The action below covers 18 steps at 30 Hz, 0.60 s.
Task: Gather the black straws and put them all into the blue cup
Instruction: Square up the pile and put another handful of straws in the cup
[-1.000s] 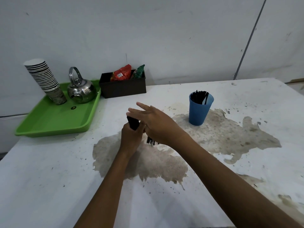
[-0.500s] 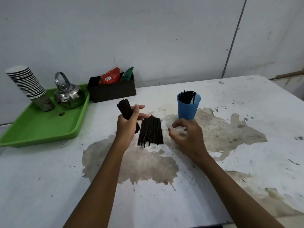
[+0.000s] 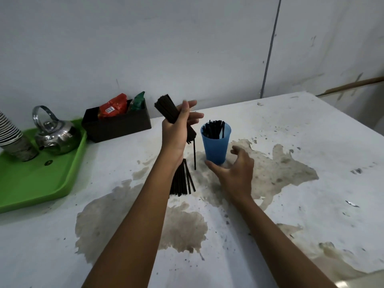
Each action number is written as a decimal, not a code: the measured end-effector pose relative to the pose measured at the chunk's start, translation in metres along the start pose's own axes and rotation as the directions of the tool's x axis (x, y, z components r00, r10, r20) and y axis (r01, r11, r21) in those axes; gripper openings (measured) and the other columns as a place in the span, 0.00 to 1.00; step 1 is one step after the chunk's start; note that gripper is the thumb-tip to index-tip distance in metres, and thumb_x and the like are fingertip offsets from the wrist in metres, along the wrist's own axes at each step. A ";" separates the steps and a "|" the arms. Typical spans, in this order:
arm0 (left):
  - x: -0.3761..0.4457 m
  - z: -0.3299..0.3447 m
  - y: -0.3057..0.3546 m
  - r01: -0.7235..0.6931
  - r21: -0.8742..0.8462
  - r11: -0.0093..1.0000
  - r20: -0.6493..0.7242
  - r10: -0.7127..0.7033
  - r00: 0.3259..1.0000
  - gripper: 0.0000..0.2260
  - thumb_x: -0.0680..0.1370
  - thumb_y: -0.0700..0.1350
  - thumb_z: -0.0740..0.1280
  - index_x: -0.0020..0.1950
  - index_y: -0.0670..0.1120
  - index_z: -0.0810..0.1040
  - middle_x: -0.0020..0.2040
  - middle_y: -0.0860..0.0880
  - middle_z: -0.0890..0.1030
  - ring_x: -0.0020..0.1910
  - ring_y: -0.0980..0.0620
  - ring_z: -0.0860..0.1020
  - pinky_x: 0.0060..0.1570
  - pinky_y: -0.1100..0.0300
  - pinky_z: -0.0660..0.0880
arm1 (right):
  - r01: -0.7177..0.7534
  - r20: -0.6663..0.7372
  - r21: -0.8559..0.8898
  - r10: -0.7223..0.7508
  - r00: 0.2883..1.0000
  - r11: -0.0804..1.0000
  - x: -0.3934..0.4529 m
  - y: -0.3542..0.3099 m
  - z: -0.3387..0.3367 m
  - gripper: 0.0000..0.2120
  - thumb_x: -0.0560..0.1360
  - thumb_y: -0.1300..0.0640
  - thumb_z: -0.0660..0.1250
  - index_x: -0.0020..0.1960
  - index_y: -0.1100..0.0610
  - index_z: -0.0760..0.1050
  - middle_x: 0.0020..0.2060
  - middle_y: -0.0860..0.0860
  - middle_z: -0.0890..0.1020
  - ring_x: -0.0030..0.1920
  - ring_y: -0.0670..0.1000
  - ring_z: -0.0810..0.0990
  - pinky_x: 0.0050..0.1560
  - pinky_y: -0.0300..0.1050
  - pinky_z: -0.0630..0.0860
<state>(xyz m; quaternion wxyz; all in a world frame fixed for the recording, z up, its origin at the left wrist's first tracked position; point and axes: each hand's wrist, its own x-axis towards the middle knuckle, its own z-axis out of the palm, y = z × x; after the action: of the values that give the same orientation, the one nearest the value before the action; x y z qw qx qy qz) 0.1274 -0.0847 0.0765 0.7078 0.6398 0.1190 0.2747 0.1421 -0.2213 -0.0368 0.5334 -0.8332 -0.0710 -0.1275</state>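
My left hand (image 3: pixel 176 132) is raised above the table and grips a thick bundle of black straws (image 3: pixel 167 110), tilted with its lower end just left of the blue cup's rim. One single straw (image 3: pixel 194 154) hangs or drops upright below the bundle. The blue cup (image 3: pixel 216 145) stands upright on the table and holds several black straws. My right hand (image 3: pixel 233 170) is open, its fingers spread around the near side of the cup's base; I cannot tell whether it touches the cup. A loose pile of black straws (image 3: pixel 182 180) lies on the table, partly hidden by my left forearm.
A green tray (image 3: pixel 39 179) at the left carries a metal kettle (image 3: pixel 55 134) and a stack of paper cups (image 3: pixel 12 138). A dark box (image 3: pixel 118 123) with snack packets stands against the wall. The white table (image 3: pixel 311 142) is stained.
My left hand has lifted the bundle higher and toward the blue cup. My right hand has moved from the table beside the pile to the cup's base, opening wider.
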 end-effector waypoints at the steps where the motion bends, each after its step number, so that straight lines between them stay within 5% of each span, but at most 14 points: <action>1: 0.003 0.006 0.002 -0.005 -0.010 1.000 0.007 0.005 1.000 0.11 0.82 0.53 0.61 0.49 0.54 0.83 0.36 0.53 0.85 0.40 0.54 0.81 0.50 0.56 0.74 | -0.005 0.008 -0.019 0.006 1.000 1.000 0.001 0.000 0.003 0.42 0.61 0.35 0.77 0.67 0.54 0.68 0.59 0.48 0.77 0.60 0.49 0.70 0.49 0.36 0.68; 5: 0.014 0.021 0.006 -0.005 -0.042 0.999 0.032 0.007 0.999 0.12 0.82 0.54 0.61 0.50 0.53 0.82 0.36 0.53 0.84 0.40 0.54 0.80 0.49 0.56 0.71 | -0.027 0.006 -0.084 0.027 1.000 0.996 0.005 0.000 0.006 0.38 0.62 0.32 0.74 0.66 0.50 0.72 0.58 0.46 0.79 0.58 0.46 0.71 0.45 0.38 0.72; 9: 0.019 0.033 0.006 -0.009 -0.050 0.999 0.037 0.011 0.999 0.13 0.83 0.54 0.59 0.51 0.52 0.82 0.38 0.53 0.86 0.42 0.55 0.81 0.52 0.60 0.73 | -0.024 0.014 -0.071 0.025 1.000 0.997 0.003 -0.003 0.003 0.29 0.66 0.37 0.74 0.63 0.47 0.74 0.47 0.40 0.75 0.51 0.40 0.65 0.37 0.33 0.65; 18: 0.018 0.051 -0.010 0.030 0.060 0.998 0.206 -0.042 0.978 0.19 0.83 0.56 0.56 0.50 0.47 0.82 0.52 0.52 0.86 0.56 0.59 0.82 0.65 0.57 0.72 | -0.047 0.031 -0.078 0.049 0.998 0.996 0.003 -0.006 0.001 0.27 0.69 0.39 0.72 0.64 0.47 0.72 0.47 0.40 0.71 0.53 0.42 0.66 0.38 0.38 0.67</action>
<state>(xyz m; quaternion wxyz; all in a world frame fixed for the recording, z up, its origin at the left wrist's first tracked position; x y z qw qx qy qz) 0.1711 -0.1181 0.0776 0.7030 0.6823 0.0640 0.1903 0.1436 -0.2180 -0.0315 0.5026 -0.8566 -0.0547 -0.1035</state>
